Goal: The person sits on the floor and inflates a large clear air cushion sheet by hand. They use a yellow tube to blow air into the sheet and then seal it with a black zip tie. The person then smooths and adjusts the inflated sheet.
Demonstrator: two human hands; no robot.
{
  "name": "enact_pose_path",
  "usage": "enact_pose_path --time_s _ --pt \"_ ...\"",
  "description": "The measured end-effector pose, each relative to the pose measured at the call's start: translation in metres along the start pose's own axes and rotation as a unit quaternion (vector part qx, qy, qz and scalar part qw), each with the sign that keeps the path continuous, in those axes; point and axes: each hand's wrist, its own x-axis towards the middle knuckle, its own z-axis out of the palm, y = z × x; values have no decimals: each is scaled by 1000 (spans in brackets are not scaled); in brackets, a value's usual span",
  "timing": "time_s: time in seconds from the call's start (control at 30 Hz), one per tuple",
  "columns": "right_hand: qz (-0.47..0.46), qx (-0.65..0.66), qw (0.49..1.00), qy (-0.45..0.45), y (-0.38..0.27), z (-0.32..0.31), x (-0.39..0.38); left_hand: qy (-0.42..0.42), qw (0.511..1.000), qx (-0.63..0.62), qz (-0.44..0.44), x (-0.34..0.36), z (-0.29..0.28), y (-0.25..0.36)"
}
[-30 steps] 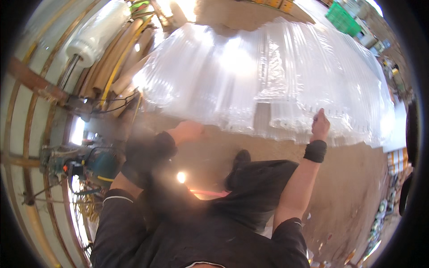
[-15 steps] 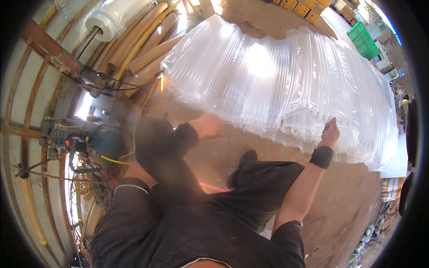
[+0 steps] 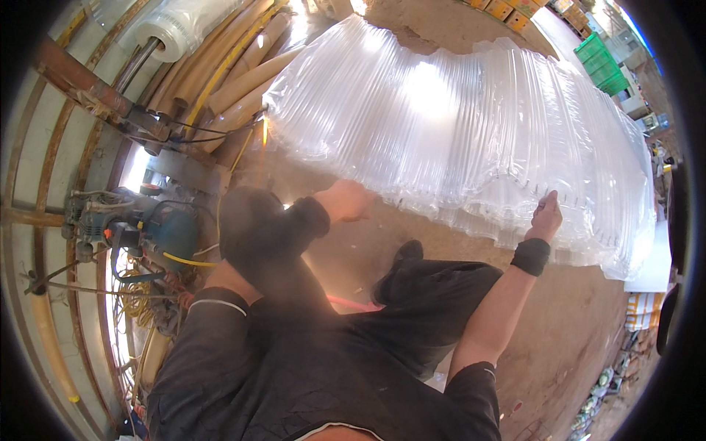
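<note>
Pinching the near edge of a clear, shiny plastic sheet full of long folds (image 3: 456,125), the bare right hand (image 3: 545,215) shows at the right of the head view. Its grip is pressed together, with the thumb and finger on the plastic. The bare left hand (image 3: 349,202) is at the other side, right by the near edge of the sheet. Its fingers point to the right, but I cannot tell if its grip is holding the plastic or only next to it. Each wrist has a soft black band on it, a left one (image 3: 309,220) and a right one (image 3: 531,257).

The sheet lies in front of the person, wide across the brown, dusty floor (image 3: 573,316). A very bright spot of light shines on its middle. One black shoe (image 3: 408,253) is between the two hands, lower down.

At the left is a dark green machine with a round tank (image 3: 176,231). Above it, long brown cardboard tubes (image 3: 250,84) lie in a pile, near a fat roll of clear plastic (image 3: 173,37). Far off at the top right are a bright green plastic crate (image 3: 599,62) and some orange-yellow boxes (image 3: 507,11).
</note>
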Motion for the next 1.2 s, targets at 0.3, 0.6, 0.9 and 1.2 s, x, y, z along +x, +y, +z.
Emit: enact_pose_path --time_s 0.3,0.6,0.9,1.2 --pt "2 7 1000 6 -5 1 -5 -33 999 18 -26 4 0 2" --pt "6 17 1000 4 -10 2 -10 -61 996 11 -57 5 1 0" --pt "33 70 997 9 -12 -1 -11 -10 977 -113 -178 37 65 -55" --pt "59 126 990 3 -10 -9 -8 270 405 -799 -352 36 87 -122"
